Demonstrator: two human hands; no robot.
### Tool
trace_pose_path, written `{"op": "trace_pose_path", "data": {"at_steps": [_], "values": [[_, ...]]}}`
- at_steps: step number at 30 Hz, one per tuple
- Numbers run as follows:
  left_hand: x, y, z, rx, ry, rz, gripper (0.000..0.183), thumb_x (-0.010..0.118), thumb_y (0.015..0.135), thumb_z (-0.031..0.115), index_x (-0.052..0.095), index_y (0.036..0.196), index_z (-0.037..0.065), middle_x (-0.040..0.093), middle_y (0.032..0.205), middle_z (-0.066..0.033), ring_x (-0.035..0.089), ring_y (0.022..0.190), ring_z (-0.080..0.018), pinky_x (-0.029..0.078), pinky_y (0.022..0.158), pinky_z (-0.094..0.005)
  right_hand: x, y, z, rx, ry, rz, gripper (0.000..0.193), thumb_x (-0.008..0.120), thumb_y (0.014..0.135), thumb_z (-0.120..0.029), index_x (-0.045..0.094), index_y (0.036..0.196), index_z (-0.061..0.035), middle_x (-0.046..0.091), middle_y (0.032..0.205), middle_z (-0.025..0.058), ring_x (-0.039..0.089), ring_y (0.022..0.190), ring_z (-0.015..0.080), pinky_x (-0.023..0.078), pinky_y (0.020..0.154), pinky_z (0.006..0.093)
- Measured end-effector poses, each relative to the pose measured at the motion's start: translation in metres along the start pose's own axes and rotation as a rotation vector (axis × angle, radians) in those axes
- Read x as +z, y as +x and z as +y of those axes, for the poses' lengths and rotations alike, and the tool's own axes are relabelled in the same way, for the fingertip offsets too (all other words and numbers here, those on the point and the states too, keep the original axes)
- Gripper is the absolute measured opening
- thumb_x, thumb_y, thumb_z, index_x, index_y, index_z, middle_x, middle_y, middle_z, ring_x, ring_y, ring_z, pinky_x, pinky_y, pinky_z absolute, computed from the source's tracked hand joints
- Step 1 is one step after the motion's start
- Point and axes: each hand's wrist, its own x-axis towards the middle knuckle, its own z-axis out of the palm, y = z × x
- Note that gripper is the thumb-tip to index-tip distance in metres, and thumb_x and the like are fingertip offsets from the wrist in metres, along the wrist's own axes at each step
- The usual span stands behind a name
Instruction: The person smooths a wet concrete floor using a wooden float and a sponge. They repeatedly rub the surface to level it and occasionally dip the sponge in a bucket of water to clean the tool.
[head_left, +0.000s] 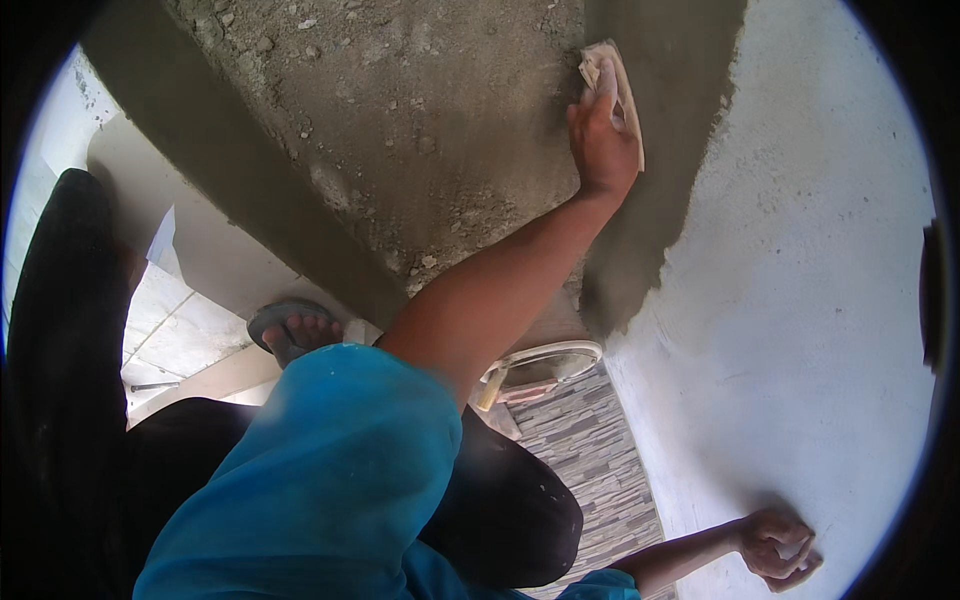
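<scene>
My left hand [605,145] grips a beige, dusty plastering float [625,95], seen nearly edge-on. Its face, turned away from me, lies against a dark band of smooth mortar [665,150] at the upper right. The bare left arm stretches up to it across the picture from a blue sleeve. At the lower right, my right hand [775,548] rests by the pale wall [800,350], touching or very near it. Its fingers are bent with a gap between them, and no object shows in it. The mortar's ragged edge runs along the wall.
Rough, crumbly sand [420,130] spreads between the right band and another mortar strip [220,150] on the left. A round pale-rimmed container [560,350] sits below my forearm. My sandalled foot [295,330] stands near white floor tiles [190,335]. Striped patterned tiling [590,440] lies beside the wall.
</scene>
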Motion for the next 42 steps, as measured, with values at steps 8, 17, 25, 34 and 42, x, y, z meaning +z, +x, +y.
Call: {"op": "trace_pose_path", "data": {"at_steps": [8,17,25,34,42], "values": [[-0.01,0.055,0.029,0.129,0.0,0.055,0.07,0.05,0.086,-0.015,0.039,0.151,0.007,0.052,0.138,-0.0182,0.05,0.121,-0.0376,0.043,0.099,-0.0452,-0.003,0.004,-0.008,-0.017,-0.011,-0.037,0.032,0.053,0.104,-0.037,0.066,0.102,-0.0077,0.058,0.116,0.0126,0.054,0.102,0.0192,0.05,0.08,0.0301],[-0.01,0.1,0.027,0.291,0.002,0.048,0.074,0.051,0.083,-0.015,0.042,0.152,0.012,0.053,0.142,-0.0141,0.05,0.115,-0.0344,0.041,0.102,-0.0429,-0.009,-0.002,-0.008,0.043,-0.037,-0.07,0.044,0.045,0.105,-0.046,0.064,0.104,-0.0069,0.055,0.12,0.0147,0.052,0.107,0.0215,0.048,0.084,0.0315],[-0.011,0.09,0.033,0.326,0.005,0.032,0.076,0.05,0.081,-0.015,0.037,0.152,0.008,0.056,0.118,-0.0119,0.05,0.11,-0.0356,0.043,0.097,-0.0425,-0.009,-0.003,-0.004,0.017,-0.04,-0.091,0.045,0.044,0.105,-0.048,0.062,0.106,-0.0061,0.057,0.117,0.0146,0.053,0.105,0.0235,0.048,0.084,0.0333],[-0.024,0.044,0.044,0.319,0.015,-0.11,0.071,0.049,0.088,-0.012,0.034,0.155,0.006,0.058,0.128,-0.0132,0.051,0.106,-0.0346,0.042,0.098,-0.0433,-0.012,-0.008,0.006,0.027,-0.037,-0.111,0.036,0.053,0.103,-0.041,0.062,0.104,-0.0059,0.059,0.115,0.0156,0.056,0.1,0.0229,0.047,0.081,0.0315],[-0.015,0.109,0.043,0.219,-0.034,0.007,0.076,0.055,0.085,-0.012,0.035,0.155,0.01,0.061,0.117,-0.0115,0.052,0.104,-0.0333,0.046,0.094,-0.041,-0.007,-0.044,0.011,0.959,2.763,0.765,0.022,0.044,0.107,-0.034,0.051,0.104,-0.0139,0.047,0.091,-0.0014,0.042,0.071,0.01,0.037,0.064,0.0289]]}}
